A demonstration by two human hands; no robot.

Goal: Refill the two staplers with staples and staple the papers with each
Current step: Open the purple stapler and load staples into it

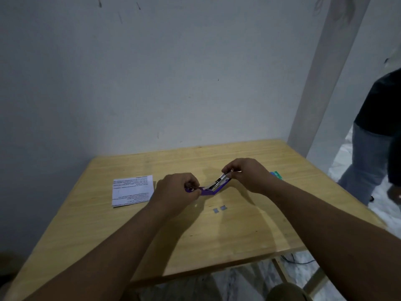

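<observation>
One wooden surface [130, 235] is standing against a pale wall, over a marbled floor. Printed papers [132, 190] are lying in one small stack at its left. Beside them the left hand [175, 191] is closing its fingers on one end of a purple stapler [211, 189], opened wide; the right hand [247, 173] is pinching the metal end. Two staple strips [219, 208] are lying just in front. One green box [276, 175] is peeking out behind the right hand, contents hidden. A second person [373, 135] is standing at the far right.
</observation>
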